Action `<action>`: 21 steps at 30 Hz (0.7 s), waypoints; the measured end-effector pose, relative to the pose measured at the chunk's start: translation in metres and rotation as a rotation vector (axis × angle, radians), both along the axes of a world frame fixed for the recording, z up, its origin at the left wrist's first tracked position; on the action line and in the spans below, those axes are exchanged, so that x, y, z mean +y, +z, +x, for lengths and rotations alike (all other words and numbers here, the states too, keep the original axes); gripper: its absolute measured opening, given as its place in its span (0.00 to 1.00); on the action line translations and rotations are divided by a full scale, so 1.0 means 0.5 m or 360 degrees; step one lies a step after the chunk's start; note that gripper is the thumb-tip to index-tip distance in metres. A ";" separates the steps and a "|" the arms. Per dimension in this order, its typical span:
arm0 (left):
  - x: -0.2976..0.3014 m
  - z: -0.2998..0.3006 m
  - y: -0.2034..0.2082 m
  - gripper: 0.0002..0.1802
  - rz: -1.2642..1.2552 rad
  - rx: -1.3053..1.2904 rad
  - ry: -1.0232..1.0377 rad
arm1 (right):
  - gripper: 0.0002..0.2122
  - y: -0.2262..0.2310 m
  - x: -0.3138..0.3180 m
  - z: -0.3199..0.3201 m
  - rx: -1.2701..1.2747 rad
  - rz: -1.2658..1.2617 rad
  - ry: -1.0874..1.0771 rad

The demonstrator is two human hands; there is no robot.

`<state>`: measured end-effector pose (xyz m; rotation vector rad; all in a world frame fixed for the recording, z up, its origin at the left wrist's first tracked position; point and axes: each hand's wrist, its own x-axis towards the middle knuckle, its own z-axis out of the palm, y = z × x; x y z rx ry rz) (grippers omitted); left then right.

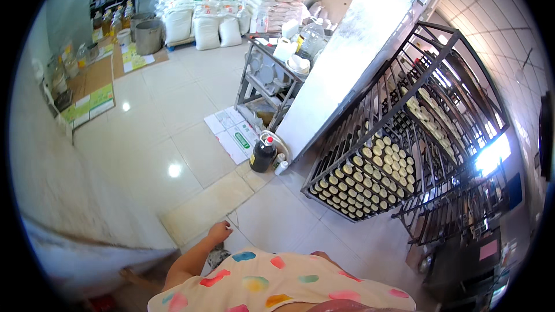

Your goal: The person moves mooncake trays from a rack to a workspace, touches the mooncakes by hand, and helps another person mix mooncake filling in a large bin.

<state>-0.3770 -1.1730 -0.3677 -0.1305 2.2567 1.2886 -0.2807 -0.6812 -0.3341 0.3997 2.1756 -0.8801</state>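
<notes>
My left hand [219, 232] hangs low in front of me over the pale floor tiles. Its fingers are loosely bent and a little apart, and I see nothing in them. A patterned shoe [217, 255] shows just below that hand. Of my right arm [326, 257] only a small piece shows past my colour-spotted top [277, 280]; the hand itself is hidden. Ahead, a dark jug with a red cap [263, 153] stands on the floor beside a small white bottle [281, 167]. Both are well beyond my left hand's reach.
Rolling metal racks [376, 138] hold trays of round pale dough pieces on the right. A white pillar [341, 52] rises beside a metal cart [272, 75]. Stacked white sacks [208, 29], a large pot [148, 37] and cardboard [87, 81] lie farther off; a wall [87, 196] runs left.
</notes>
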 end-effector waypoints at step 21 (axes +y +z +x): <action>-0.143 -0.373 0.037 0.22 -0.0219 -0.0071 -0.0586 | 0.09 0.021 -0.207 -0.167 -0.0055 0.0037 -0.0007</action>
